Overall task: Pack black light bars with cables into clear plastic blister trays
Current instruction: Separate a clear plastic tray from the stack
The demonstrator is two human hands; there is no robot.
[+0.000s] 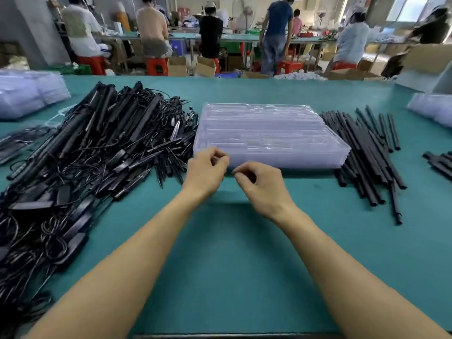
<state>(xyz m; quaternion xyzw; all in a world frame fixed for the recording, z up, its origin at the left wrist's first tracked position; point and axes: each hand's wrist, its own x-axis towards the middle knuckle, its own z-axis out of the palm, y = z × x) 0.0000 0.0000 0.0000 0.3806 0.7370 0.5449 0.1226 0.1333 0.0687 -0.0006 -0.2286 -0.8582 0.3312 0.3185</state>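
A person's two bare forearms reach over a green table point(220, 253) towards a stack of clear blister trays point(269, 133) lying at the middle of the table. The left hand point(208, 168) is at the stack's near left edge, fingers curled, and thumb and forefinger seem to pinch the lip of the top tray. The right hand point(260, 185) is just beside it, fingers curled in towards the foot of the stack; whether it grips anything cannot be told. The step in hand looks like the start of packing: peeling one tray off the stack. Every tray visible is empty, with no black part in any moulded recess. The light bars with cables point(85, 155) lie in a big tangled heap to the left, touching the stack's left side. A row of plain black rods point(362, 152) lies against its right side, with a few more black pieces point(440, 163) at the far right edge. Next, the top tray probably has to be freed without lifting those under it, set on the bare table near the person, and one bar drawn out of the knotted cables. Bags of clear trays point(29, 94) sit far left, and workers sit at benches beyond.
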